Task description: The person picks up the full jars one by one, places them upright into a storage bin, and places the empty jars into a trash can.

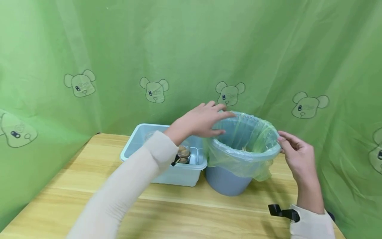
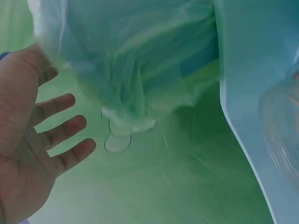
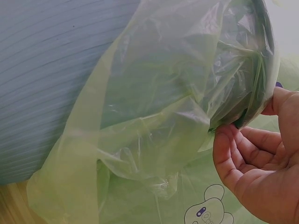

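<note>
A blue-grey trash bin point(image 1: 228, 182) stands on the table, lined with a thin, translucent green-yellow garbage bag point(image 1: 238, 163) folded over its rim. My right hand point(image 1: 298, 156) pinches the bagged rim at the right side, thumb on one face and fingers on the other, as the right wrist view also shows. At the rim's far left, my left hand point(image 1: 206, 120) has its fingers spread and loosely extended. In the left wrist view the left hand point(image 2: 32, 121) is beside the bag, with part of it hidden behind the plastic.
Left of the bin, close against it, sits a light blue plastic tub point(image 1: 176, 177). Inside are a clear jar point(image 1: 183, 153) of brown lumps and a pale blue item point(image 1: 195, 156), partly covered by the left arm. A green curtain point(image 1: 185, 49) hangs behind the wooden table point(image 1: 179, 212).
</note>
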Tool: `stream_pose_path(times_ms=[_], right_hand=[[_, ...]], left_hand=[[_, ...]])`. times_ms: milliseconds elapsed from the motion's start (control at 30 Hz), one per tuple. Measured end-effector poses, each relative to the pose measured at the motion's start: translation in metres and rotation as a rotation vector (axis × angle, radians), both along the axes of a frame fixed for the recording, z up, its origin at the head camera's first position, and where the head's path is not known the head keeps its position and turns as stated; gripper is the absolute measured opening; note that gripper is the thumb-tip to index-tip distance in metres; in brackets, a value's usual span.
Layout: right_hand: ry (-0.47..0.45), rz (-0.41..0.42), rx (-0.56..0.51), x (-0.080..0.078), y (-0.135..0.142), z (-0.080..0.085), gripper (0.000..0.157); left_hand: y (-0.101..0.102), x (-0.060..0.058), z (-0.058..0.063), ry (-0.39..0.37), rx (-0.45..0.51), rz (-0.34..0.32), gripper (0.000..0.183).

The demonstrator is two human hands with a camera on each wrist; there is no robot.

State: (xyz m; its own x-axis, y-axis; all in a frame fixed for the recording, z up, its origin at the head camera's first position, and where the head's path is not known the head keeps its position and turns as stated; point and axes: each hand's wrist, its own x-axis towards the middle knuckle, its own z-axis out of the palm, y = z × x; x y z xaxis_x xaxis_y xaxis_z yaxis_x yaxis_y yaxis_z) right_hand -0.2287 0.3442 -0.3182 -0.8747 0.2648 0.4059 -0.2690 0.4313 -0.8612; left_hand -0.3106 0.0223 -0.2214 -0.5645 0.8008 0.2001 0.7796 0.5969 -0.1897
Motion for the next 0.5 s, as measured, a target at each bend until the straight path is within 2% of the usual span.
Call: stream_pose_path(times_ms=[200,367,500], right_hand=[[0.022,0.019,0.023,-0.003,-0.004,0.002,0.047],[0.016,0.026,0.093,-0.002,-0.003,0.002,0.049],[0.008,0.043,0.167,0.001,0.005,0.003,0.053]], left_hand=[[-0.041,0.0,-0.006,0.009,0.112,0.02,0.062],[-0.071,0.004,-0.011,-0.008,0.117,0.077,0.06],[-0.089,0.009,-0.016,-0.059,0.099,0.145,0.059]])
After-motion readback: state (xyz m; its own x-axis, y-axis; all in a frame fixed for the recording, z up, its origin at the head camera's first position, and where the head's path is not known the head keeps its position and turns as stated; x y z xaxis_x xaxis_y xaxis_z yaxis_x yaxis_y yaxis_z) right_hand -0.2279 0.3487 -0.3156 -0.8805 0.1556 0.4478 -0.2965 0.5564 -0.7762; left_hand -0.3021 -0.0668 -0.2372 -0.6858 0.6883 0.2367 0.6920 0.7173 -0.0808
